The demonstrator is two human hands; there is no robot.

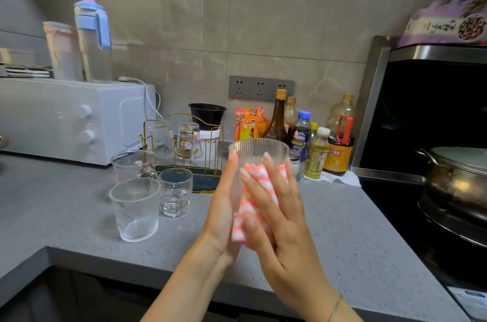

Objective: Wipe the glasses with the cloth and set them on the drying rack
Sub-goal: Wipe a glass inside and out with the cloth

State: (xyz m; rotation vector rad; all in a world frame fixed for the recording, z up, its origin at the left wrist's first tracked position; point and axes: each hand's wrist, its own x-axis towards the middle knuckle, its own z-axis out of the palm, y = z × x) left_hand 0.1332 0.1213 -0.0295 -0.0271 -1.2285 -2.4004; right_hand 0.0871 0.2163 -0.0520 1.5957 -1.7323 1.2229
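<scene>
Mid-wipe: left hand [224,205] grips tall ribbed clear glass [257,161] above grey counter [342,229]; right hand [276,205] presses pink-white striped cloth [253,205] against it. Next I'd guess upside-down onto gold wire drying rack [210,137], needs free peg.

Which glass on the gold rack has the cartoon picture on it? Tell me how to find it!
Find the big white microwave oven on the grey stone counter; just right of it stands the gold wire drying rack. Two clear glasses hang upside down there. The right one has a colourful cartoon print, while its left neighbour is plain and ribbed.
</scene>
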